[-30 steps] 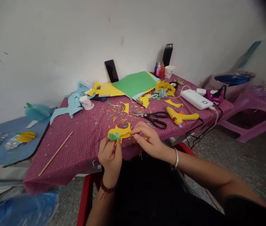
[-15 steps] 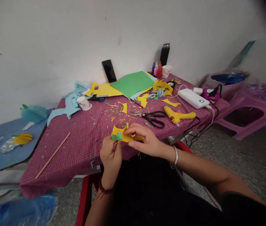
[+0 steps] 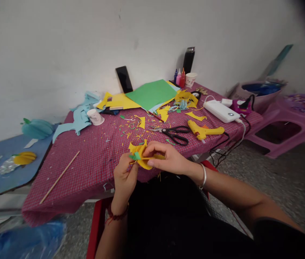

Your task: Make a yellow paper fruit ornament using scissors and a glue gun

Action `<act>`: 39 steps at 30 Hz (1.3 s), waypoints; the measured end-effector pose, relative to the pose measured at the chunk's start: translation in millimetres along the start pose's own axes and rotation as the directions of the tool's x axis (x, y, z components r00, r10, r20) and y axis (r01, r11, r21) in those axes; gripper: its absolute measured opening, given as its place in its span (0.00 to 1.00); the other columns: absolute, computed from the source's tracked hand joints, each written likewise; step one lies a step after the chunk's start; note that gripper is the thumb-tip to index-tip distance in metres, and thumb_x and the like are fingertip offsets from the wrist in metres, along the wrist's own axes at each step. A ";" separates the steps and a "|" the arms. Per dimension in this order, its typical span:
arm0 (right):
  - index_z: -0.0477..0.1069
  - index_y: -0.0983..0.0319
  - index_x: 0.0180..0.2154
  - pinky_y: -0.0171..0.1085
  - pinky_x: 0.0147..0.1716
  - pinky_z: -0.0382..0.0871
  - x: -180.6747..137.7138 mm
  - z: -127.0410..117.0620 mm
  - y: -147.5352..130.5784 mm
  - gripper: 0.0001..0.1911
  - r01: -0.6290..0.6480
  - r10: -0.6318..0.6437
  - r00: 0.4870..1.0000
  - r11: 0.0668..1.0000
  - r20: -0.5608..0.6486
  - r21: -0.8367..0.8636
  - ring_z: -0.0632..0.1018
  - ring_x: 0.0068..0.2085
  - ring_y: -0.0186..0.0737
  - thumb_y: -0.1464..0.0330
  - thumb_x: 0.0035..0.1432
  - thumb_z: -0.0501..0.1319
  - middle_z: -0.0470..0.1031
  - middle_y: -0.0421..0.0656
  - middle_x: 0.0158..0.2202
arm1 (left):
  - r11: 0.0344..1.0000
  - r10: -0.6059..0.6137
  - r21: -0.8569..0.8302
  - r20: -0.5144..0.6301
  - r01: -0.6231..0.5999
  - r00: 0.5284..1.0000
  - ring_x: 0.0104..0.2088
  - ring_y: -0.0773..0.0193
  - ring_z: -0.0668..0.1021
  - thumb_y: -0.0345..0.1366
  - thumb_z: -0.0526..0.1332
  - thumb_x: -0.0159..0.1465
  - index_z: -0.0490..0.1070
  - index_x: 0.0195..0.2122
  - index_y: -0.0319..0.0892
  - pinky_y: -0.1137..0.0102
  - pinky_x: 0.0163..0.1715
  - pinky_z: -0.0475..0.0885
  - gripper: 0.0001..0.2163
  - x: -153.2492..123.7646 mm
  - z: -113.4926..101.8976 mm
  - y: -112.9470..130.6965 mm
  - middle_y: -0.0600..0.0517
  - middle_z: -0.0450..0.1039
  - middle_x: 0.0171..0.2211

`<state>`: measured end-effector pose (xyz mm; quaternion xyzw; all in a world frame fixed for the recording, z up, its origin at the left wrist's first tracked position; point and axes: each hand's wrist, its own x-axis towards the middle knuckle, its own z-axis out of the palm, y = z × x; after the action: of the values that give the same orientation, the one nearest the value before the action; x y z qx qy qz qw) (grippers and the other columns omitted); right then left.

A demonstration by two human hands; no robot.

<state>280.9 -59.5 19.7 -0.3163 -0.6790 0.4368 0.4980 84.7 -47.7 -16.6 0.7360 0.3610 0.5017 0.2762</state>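
Observation:
Between my hands, over the table's front edge, is a yellow paper pumpkin made of layered sheets with a green paper stem. My left hand pinches it at the stem end, thumb and fingers closed. My right hand grips the layers from the right, thumb below and fingers bent above. Some of the paper is hidden behind the fingers. Just beyond lie black-handled scissors, blades pointing left, and a yellow hot glue gun. Small yellow and green paper scraps litter the red checked cloth.
Green paper sheet and blue paper offcuts lie at the back. A paper cup rests left, near a wooden stick. A white power bank with cables sits right. Another yellow paper pumpkin lies on the blue board.
The yellow paper layers between my hands have fanned apart, showing more folds. My right fingers have curled in around them. The left hand keeps its pinch at the stem.

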 end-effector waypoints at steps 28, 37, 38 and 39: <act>0.70 0.61 0.38 0.42 0.48 0.68 1.7 -8.6 -8.6 0.05 0.217 -0.193 0.976 0.901 0.101 -0.376 0.73 0.45 0.41 0.73 0.63 0.56 0.71 0.46 0.41 | 0.996 0.023 0.085 0.038 -0.026 0.999 0.37 0.63 0.78 0.30 0.58 0.66 0.73 0.39 0.44 0.67 0.39 0.73 0.05 0.8 4.6 9.6 0.50 0.76 0.37; 0.68 0.61 0.27 0.36 0.37 0.67 2.2 5.3 7.3 0.10 0.192 -0.222 0.974 0.918 -0.048 -0.348 0.71 0.37 0.38 0.71 0.62 0.59 0.68 0.42 0.33 | 0.945 0.136 0.308 -0.075 -0.107 0.988 0.31 0.66 0.74 0.23 0.59 0.60 0.71 0.35 0.42 0.71 0.33 0.70 0.07 -3.9 15.7 36.4 0.53 0.72 0.30; 0.67 0.61 0.26 0.36 0.36 0.66 3.2 4.7 9.4 0.11 0.189 -0.216 0.974 0.939 -0.064 -0.287 0.71 0.36 0.37 0.70 0.62 0.60 0.67 0.41 0.32 | 0.974 0.085 0.216 -0.060 -0.071 0.995 0.31 0.66 0.74 0.24 0.61 0.60 0.71 0.36 0.42 0.72 0.32 0.70 0.07 -3.9 13.8 38.1 0.53 0.72 0.31; 0.67 0.61 0.26 0.36 0.36 0.66 4.4 3.6 11.4 0.12 0.174 -0.194 0.978 0.961 -0.076 -0.213 0.71 0.36 0.37 0.68 0.62 0.60 0.67 0.41 0.32 | 0.994 0.027 0.103 -0.029 -0.024 0.999 0.31 0.66 0.74 0.26 0.63 0.59 0.72 0.38 0.42 0.72 0.31 0.70 0.07 -3.5 11.0 39.2 0.52 0.72 0.33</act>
<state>276.1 -52.0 10.6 -0.3222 -0.7221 0.3004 0.5334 104.1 -74.0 7.8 0.7461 0.3810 0.4971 0.2260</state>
